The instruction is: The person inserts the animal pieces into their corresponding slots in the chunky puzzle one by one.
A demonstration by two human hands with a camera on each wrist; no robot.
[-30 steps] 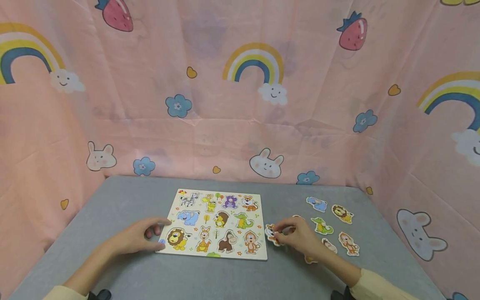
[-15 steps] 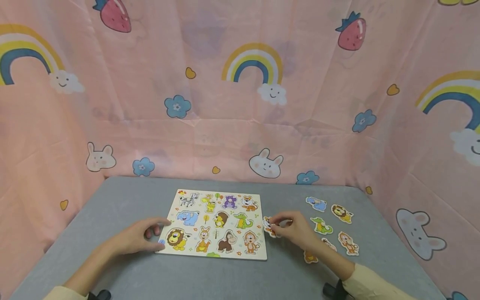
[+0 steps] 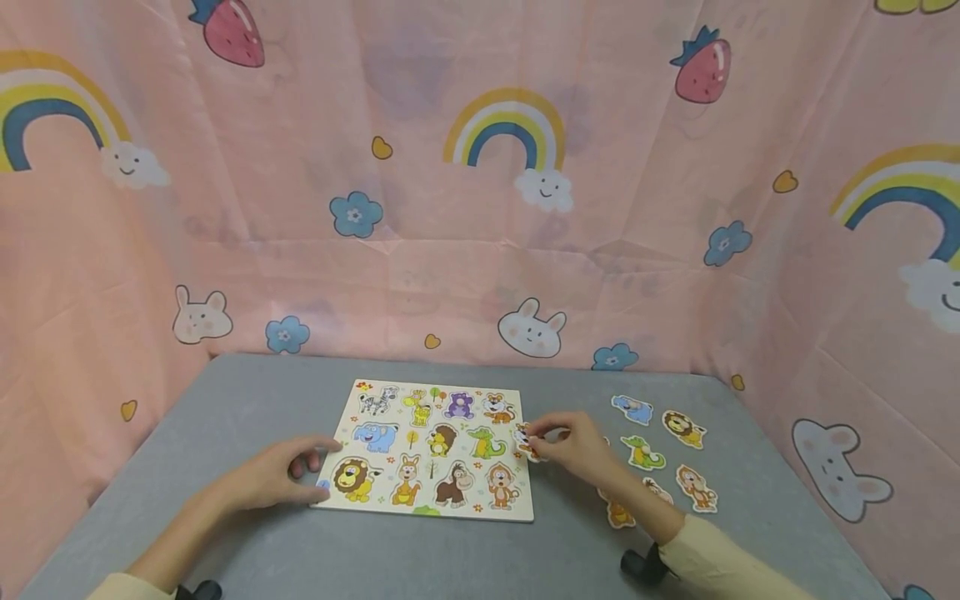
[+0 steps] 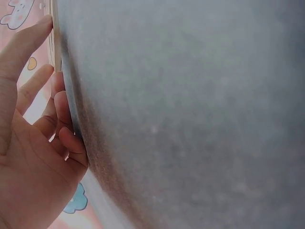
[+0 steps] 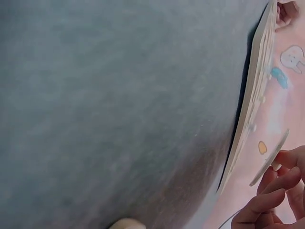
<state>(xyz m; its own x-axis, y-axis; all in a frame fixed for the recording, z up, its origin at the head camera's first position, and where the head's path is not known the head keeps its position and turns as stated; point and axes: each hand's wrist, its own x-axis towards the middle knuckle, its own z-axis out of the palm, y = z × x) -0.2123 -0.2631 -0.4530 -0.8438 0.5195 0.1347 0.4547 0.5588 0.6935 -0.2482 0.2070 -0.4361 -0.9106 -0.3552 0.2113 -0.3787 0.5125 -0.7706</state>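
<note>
A pale puzzle board (image 3: 480, 513) with printed animals lies on the grey table, its edge (image 5: 248, 102) showing in the right wrist view. My left hand (image 3: 277, 473) touches the board's left side near the lower corner with thumb and forefinger; the left wrist view shows this hand (image 4: 40, 152) with its other fingers loosely bent. My right hand (image 3: 581, 450) pinches an orange and white animal piece (image 3: 524, 442), apparently a tiger, over the board's right edge. In the right wrist view, the piece (image 5: 270, 160) is tilted, held by its knob in the right hand (image 5: 279, 195).
Right of the right hand lie loose pieces: an elephant (image 3: 632, 408), a lion (image 3: 684, 427), a crocodile (image 3: 642, 452) and a monkey (image 3: 697, 488). The right forearm partly covers others, including a brown piece (image 3: 619, 512). A pink patterned curtain (image 3: 420, 283) surrounds the table (image 3: 420, 558).
My right hand has carried the pinched piece leftward and slightly away from me, from beside the board to over its right edge. The left hand has stayed in place.
</note>
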